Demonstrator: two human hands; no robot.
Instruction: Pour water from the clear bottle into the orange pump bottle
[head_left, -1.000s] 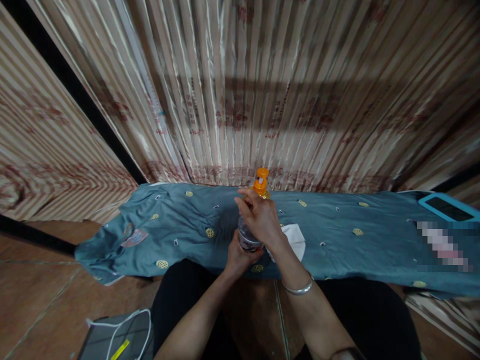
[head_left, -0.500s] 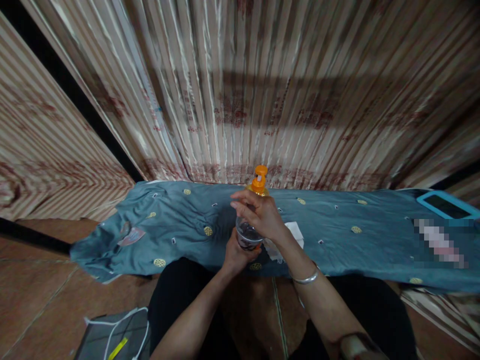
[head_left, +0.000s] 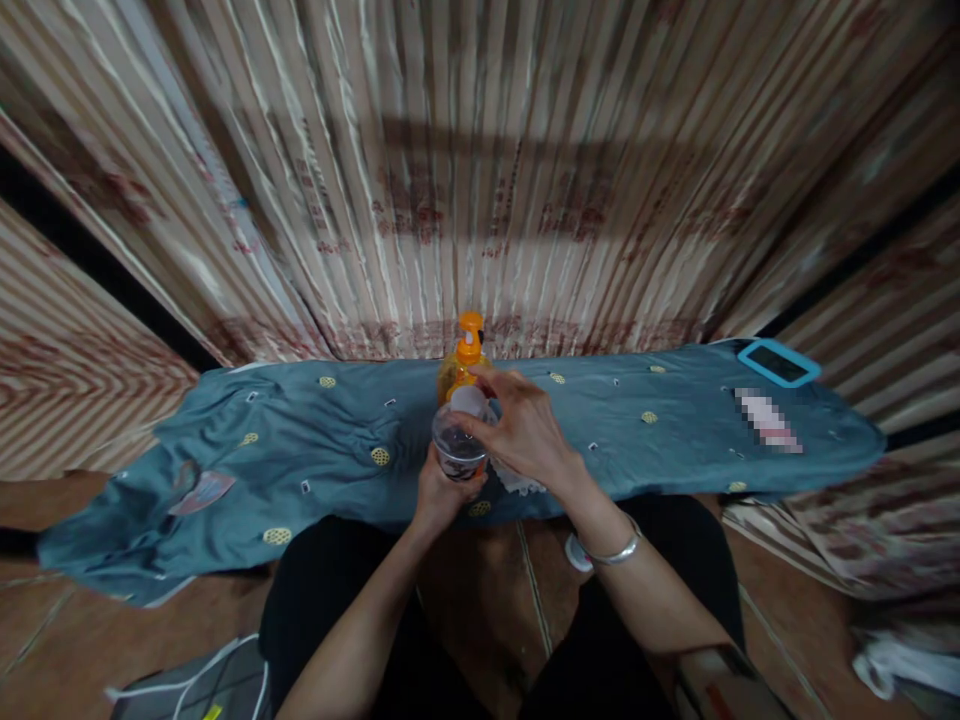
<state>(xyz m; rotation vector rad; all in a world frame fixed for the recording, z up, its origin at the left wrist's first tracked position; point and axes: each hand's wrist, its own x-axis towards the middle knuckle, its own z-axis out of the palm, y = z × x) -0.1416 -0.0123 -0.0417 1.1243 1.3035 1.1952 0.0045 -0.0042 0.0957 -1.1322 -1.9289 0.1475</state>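
Note:
My left hand (head_left: 442,497) is wrapped round a clear plastic cup (head_left: 459,462) with dark print on its side, held upright above the blue cloth. Over the cup's mouth, my right hand (head_left: 521,420) has its thumb and fingers about a small whitish, round, cup-like piece (head_left: 469,401); its exact kind is unclear. Just behind the cup stands a bottle of yellow liquid with an orange pump top (head_left: 470,340), partly hidden by the cup and hand. Beneath my right hand lies a crumpled white tissue (head_left: 517,480), mostly covered.
A blue cloth with yellow prints (head_left: 649,450) covers the long bench. At its right end lie a blue-framed device (head_left: 778,362) and a blurred-out item (head_left: 769,420). A pinkish fan-shaped piece (head_left: 204,494) lies left. Striped curtains (head_left: 465,200) hang behind; a grey bag (head_left: 195,685) sits on the floor.
The view has swung right. My right hand has drawn back from over the cup, and a whitish round piece now shows between its thumb and fingers. My left hand keeps its hold.

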